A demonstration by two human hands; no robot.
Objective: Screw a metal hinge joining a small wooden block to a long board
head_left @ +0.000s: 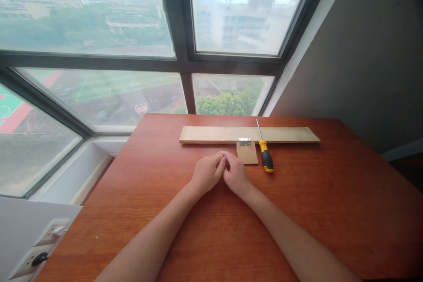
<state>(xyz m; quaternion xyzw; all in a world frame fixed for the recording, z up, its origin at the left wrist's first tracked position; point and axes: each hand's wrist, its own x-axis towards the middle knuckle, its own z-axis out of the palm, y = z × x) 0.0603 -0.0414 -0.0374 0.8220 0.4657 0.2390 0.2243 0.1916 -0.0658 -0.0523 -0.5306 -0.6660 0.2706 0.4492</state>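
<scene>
My left hand (207, 172) and my right hand (235, 173) rest together on the brown table (330, 194), fingers curled and fingertips touching each other; whatever they may pinch is hidden. Just beyond my right hand lies a small wooden block (247, 154), joined by a metal hinge (245, 141) to a long wooden board (214, 134) that lies crosswise. A screwdriver (265, 155) with a yellow and black handle lies right of the block, its shaft resting over the board.
A large window (178, 53) rises behind the table's far edge. A grey wall (370, 53) stands at the right. A white power strip with a black plug (39, 257) sits at the lower left, beside the table's left edge.
</scene>
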